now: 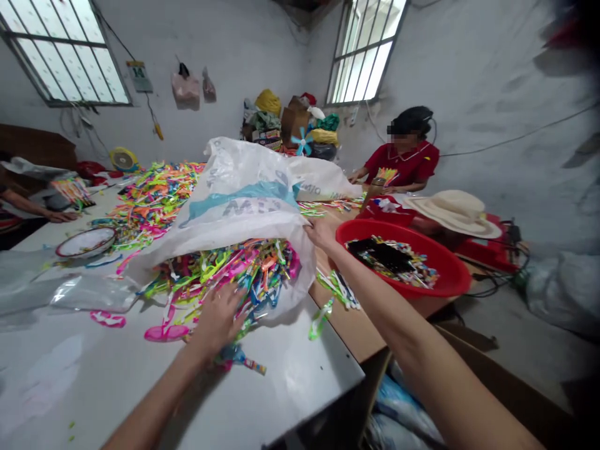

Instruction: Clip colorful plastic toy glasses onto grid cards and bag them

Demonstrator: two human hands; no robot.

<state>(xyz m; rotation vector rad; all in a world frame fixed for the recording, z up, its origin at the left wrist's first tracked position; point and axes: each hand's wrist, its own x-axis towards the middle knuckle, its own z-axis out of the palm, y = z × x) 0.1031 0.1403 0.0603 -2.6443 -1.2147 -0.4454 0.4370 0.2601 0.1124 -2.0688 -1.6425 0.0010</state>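
A big white woven sack (244, 194) lies on its side on the grey table (94, 381), its mouth facing me. Bright plastic toy pieces (225, 269) in pink, green, orange and blue spill out of it. My left hand (216, 319) rests palm down on the spilled pieces at the sack's mouth, fingers spread. My right hand (319, 234) grips the right edge of the sack's opening and holds it up.
A red basin (445, 275) with dark and coloured bits stands right of the sack. A straw hat (452, 209) lies behind it. A person in a red shirt (405, 162) sits at the far right. Another person's arm (32, 209) rests at the left. More pieces (150, 194) cover the far table.
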